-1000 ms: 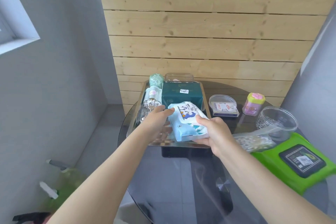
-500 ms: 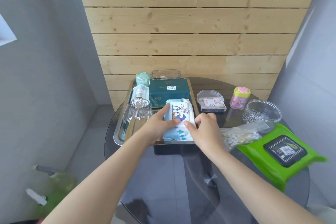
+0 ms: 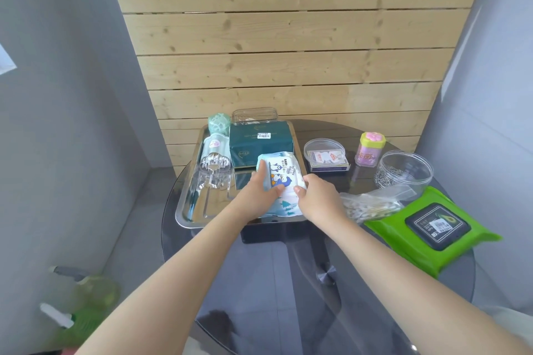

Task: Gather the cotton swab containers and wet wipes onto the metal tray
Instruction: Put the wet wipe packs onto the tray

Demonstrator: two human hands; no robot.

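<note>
Blue-white baby wipes pack [image 3: 284, 181] pinned from both sides: left hand [image 3: 258, 192] flat on its left face, fingers spread along the top; right hand [image 3: 315, 196] pinching its right edge near the bottom. Both closed on the pack, not released. Pack lies on the near-right part of the metal tray [image 3: 202, 210], near end at the front rim.

Already on tray: dark teal box [image 3: 261, 147] mid-back, clear rectangular box [image 3: 253, 116] behind it, contents too faint to read; mint-lidded jar [image 3: 219, 122] back-left; clear tube of swabs [image 3: 215, 153] lying down, tips toward the camera.

Left on the glass table [image 3: 375, 282], by the look of it: loose plastic bag of cotton swabs [image 3: 372, 206] just right of the tray, green wipes pack [image 3: 432, 229] beyond it.

Probably not task items: round clear tub [image 3: 405, 170] holding what look like metal pins, shallow lidded dish [image 3: 324, 150] on a card pack, pink jar with yellow lid [image 3: 370, 150], contents unreadable.

Roughly two-thirds done, judging by layout.
</note>
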